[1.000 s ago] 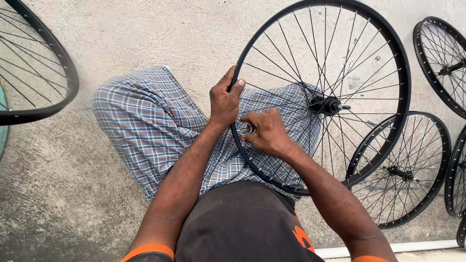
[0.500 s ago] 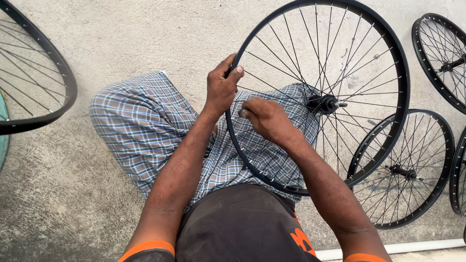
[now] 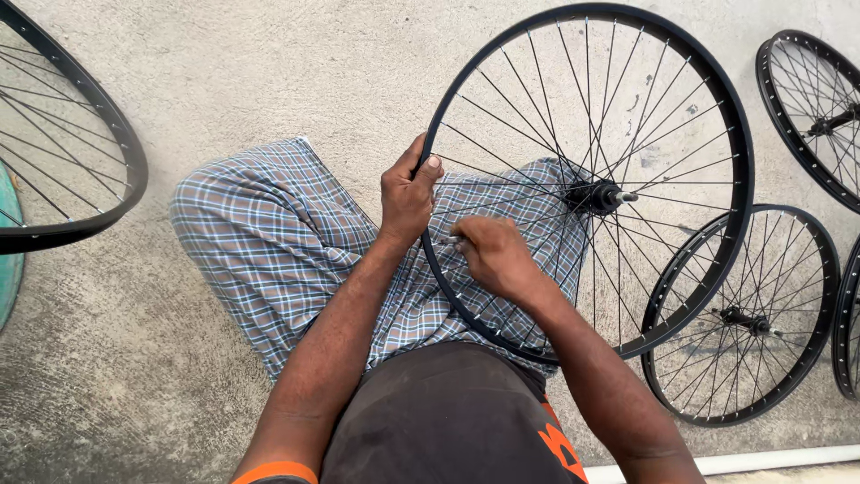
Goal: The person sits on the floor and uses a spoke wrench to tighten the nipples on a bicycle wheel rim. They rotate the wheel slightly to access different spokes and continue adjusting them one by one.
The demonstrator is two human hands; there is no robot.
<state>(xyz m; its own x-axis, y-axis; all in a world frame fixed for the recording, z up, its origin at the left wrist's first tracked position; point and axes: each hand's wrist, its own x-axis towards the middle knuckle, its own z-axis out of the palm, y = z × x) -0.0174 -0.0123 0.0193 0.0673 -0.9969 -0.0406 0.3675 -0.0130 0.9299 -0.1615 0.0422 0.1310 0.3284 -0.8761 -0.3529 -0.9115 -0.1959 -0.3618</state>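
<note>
Looking down, we see two hands on one black bicycle wheel (image 3: 717,108) that leans against the person's lap over the checked cloth (image 3: 269,242). Our left hand (image 3: 405,199) is wrapped around the wheel's rim on its near-left arc, thumb lying along the outer edge, fingers curled closed on the rim. Our right hand (image 3: 494,258) sits just inside the rim, just beside the left hand, fingers pinched together at the spokes near the rim; whether a small tool is in the pinch, we cannot tell. One hub (image 3: 596,194) with its axle sticks out at the wheel's centre, to the right of both hands. Counting wheels: five or so in view. One is in hand. One smaller black wheel (image 3: 797,358) lies flat on the concrete floor (image 3: 269,81) at lower right, partly under the held wheel's rim. One more wheel (image 3: 806,99) lies at upper right, cut by the frame edge. One wheel (image 3: 98,179) lies at far left, well apart from the hands, only part showing. A sliver of another rim (image 3: 844,332) shows at the right edge. One white pipe (image 3: 752,462) runs along the bottom right. One dark shirt with orange trim (image 3: 439,421) fills the bottom centre.
</note>
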